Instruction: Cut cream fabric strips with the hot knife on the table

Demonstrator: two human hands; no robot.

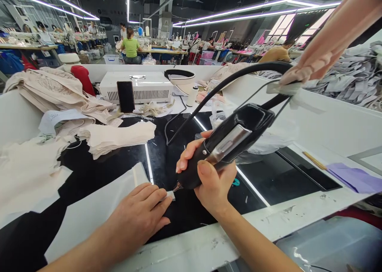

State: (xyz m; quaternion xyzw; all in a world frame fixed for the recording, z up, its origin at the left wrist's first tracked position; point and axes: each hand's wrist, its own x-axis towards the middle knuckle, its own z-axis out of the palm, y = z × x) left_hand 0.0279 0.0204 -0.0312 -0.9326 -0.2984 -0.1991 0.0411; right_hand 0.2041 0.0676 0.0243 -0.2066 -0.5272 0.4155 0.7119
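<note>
My right hand (213, 180) is wrapped around a black corded hand tool (223, 140) with a silver lever and a pointed metal tip. That tip meets the end of a narrow strip on a white fabric piece (95, 208). Flat on this fabric lies my left hand (143, 208), its fingers stretched out close to the tip and the thumb apart. From the tool's back end a thick black cable (221, 87) arches up and back down to the table. A twisted pinkish length (331, 37), seemingly cloth, meets the cable at the upper right.
Stacked cream fabric pieces (119, 136) lie on the glossy black tabletop (161, 160). Behind them stand a phone (125, 97) and a white vented box (149, 87). Purple cloth (353, 177) lies at the right edge. A person in green (130, 47) sits far back.
</note>
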